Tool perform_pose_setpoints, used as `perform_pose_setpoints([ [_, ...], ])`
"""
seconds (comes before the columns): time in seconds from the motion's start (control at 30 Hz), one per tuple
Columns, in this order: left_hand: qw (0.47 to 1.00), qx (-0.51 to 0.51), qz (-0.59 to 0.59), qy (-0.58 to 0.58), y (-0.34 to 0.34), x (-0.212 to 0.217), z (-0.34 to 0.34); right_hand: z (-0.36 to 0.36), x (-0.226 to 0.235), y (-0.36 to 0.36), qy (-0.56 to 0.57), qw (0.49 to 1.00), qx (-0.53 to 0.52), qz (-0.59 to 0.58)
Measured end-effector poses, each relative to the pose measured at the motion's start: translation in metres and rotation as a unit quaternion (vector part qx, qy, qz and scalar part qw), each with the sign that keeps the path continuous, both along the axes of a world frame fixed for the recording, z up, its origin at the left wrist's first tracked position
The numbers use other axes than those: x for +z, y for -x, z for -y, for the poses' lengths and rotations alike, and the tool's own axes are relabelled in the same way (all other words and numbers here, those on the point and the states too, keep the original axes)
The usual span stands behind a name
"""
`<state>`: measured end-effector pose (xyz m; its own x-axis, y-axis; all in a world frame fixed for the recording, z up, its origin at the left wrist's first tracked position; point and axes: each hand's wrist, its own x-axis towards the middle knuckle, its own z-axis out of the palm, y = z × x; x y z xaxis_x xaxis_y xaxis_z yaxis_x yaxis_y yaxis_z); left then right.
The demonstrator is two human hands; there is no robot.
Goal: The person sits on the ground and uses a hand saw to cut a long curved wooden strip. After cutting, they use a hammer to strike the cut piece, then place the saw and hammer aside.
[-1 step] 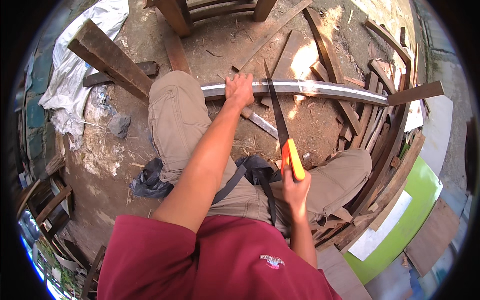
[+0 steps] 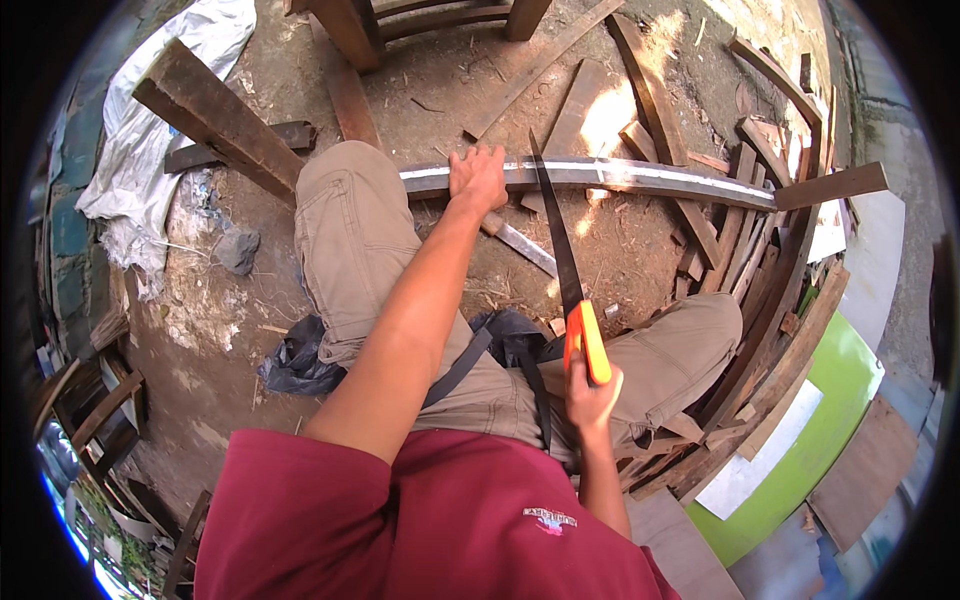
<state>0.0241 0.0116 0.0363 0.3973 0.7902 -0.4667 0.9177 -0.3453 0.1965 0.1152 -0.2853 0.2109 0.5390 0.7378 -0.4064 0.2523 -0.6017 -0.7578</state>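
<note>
My left hand (image 2: 478, 178) is closed over a long dark wooden bar (image 2: 690, 184) with a white strip along its top, which runs left to right in front of my knees. My right hand (image 2: 594, 393) grips the orange and yellow handle of a handsaw (image 2: 563, 240). Its dark blade points away from me and crosses the bar just right of my left hand. Whether the teeth are cutting into the wood cannot be made out. Beneath the bar, a blade with a wooden handle (image 2: 526, 248) lies on the ground between my legs.
Wooden boards (image 2: 575, 110) lie scattered beyond the bar. Stacked timber (image 2: 790, 375) and a green panel (image 2: 835, 390) stand along my right. On the left are an upright post (image 2: 215, 115), a white sheet (image 2: 150, 140), a stone (image 2: 237, 251) and a black plastic bag (image 2: 295, 358).
My right hand and the saw have come slightly back toward me. My left hand stays in place on the bar.
</note>
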Motion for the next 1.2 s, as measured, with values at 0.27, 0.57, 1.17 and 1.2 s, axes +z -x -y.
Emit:
perform_pose_setpoints([
  [0.27, 0.998, 0.0, 0.012, -0.056, -0.005, -0.012, 0.003, -0.032, -0.022, -0.024, -0.158, 0.971, -0.172, -0.043],
  [0.57, 0.998, 0.002, 0.064, -0.026, -0.011, -0.022, 0.006, -0.055, -0.063, -0.012, -0.115, 0.99, -0.081, 0.008],
  [1.17, 0.997, 0.0, 0.041, -0.059, -0.007, -0.013, 0.007, -0.055, -0.061, -0.026, -0.064, 0.996, -0.066, -0.012],
  [1.2, 0.998, -0.001, 0.038, -0.059, -0.005, -0.014, 0.007, -0.056, -0.063, -0.025, -0.08, 0.994, -0.069, -0.008],
])
